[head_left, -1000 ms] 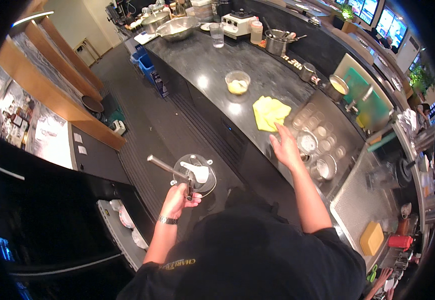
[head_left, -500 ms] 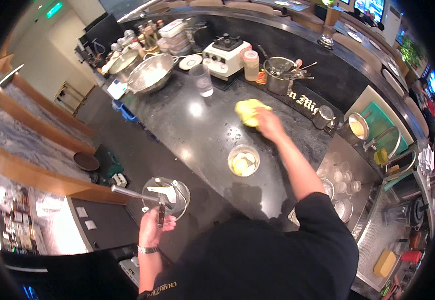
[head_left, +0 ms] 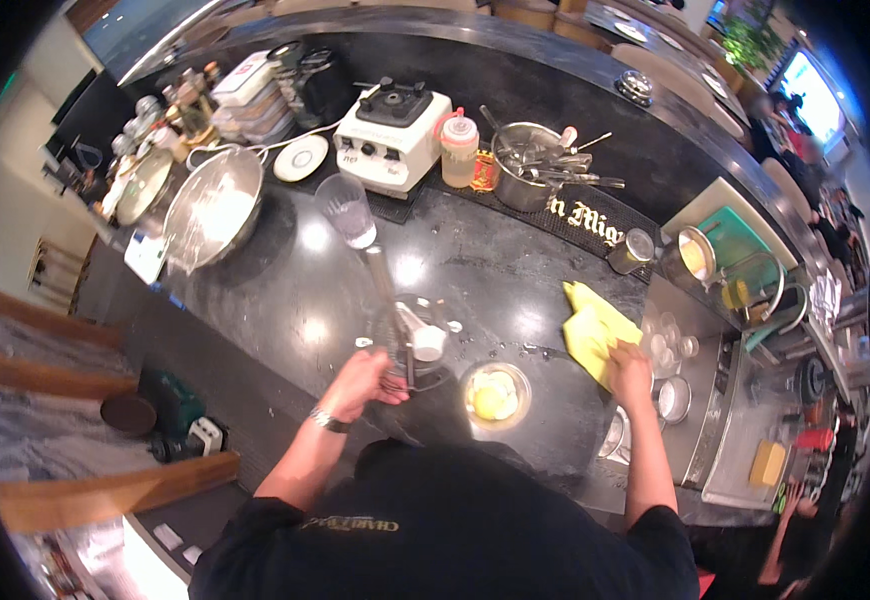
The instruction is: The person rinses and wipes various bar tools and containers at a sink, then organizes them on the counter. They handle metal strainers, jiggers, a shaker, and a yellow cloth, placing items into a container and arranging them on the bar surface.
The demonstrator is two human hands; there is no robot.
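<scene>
My left hand (head_left: pixel 367 380) is closed on a clear container (head_left: pixel 395 325) with a thin looped handle, low over the dark counter. Inside it stand a white scoop (head_left: pixel 425 340) and a metal-handled tool, smeared by motion. My right hand (head_left: pixel 630 368) grips a yellow cloth (head_left: pixel 595 325), spread on the counter near the sink side. Between the hands sits a small clear bowl (head_left: pixel 523 395) with yellow and whitish contents. Beyond the container, a clear plastic cup (head_left: pixel 347 210) stands on the counter.
A white blender base (head_left: pixel 395 140), a lidded jar (head_left: pixel 460 155) and a pot of utensils (head_left: pixel 525 185) line the back. A large metal bowl (head_left: pixel 220 205) stands left. Glasses, a sink area and a yellow sponge (head_left: pixel 767 465) lie right. Another person's hand (head_left: pixel 790 500) shows at lower right.
My left hand has brought the container from off the counter's near edge to over the counter. My right hand has drawn the cloth back and to the right.
</scene>
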